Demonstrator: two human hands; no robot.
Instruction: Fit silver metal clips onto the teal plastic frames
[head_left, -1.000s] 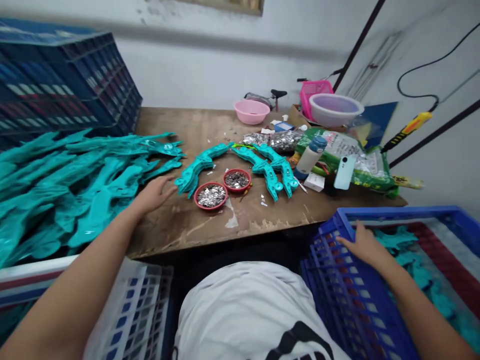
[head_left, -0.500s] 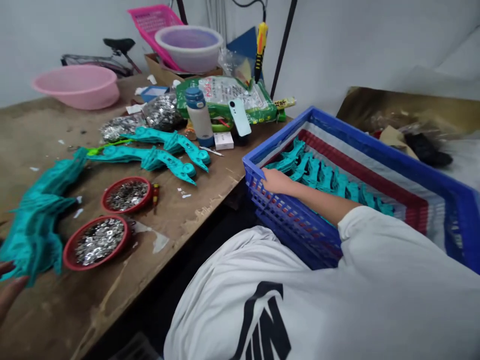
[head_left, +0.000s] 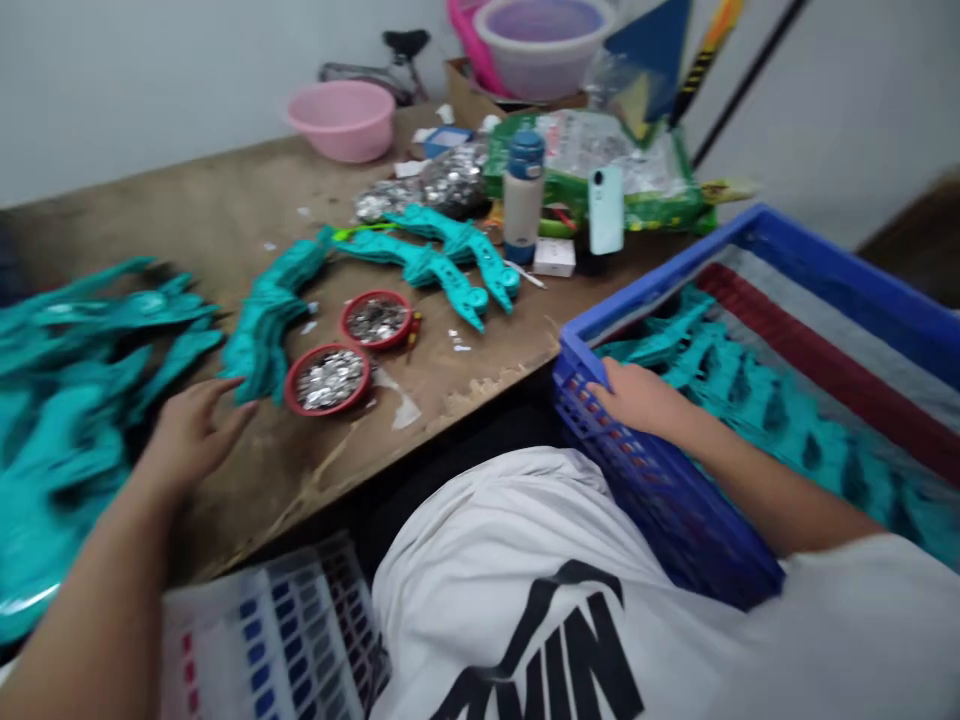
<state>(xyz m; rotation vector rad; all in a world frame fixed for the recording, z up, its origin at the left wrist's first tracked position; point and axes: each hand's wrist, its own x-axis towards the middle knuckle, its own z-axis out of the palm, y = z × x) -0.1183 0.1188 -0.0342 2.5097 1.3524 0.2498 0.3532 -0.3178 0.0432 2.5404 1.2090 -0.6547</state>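
Observation:
My right hand [head_left: 639, 400] is wrapped over the near rim of a blue plastic crate [head_left: 660, 262] with a striped lining. Overlapping teal plastic parts [head_left: 750, 385] lie in rows inside it. On the table, my left hand [head_left: 191, 437] is open, thumb and fingers apart, beside the lower end of a teal stack of parts [head_left: 266, 310]. Whether its fingertips touch that stack I cannot tell. More teal parts lie in a blurred heap [head_left: 67, 400] left of that hand. Two red bowls, one of shiny metal pieces [head_left: 330, 380] and one of darker pieces [head_left: 376, 320], sit to its right.
Two teal pieces [head_left: 442, 262] lie mid-table near a bottle [head_left: 523, 200], a phone [head_left: 606, 212] and a small white box [head_left: 554, 257]. A pink basin [head_left: 343, 122] stands behind. Below the table edge is a white crate [head_left: 217, 640].
The view has swung left, bringing the teal heap and the white crate into sight. My left hand shows fully now, by the stack's lower end. My right hand stays on the blue crate's rim.

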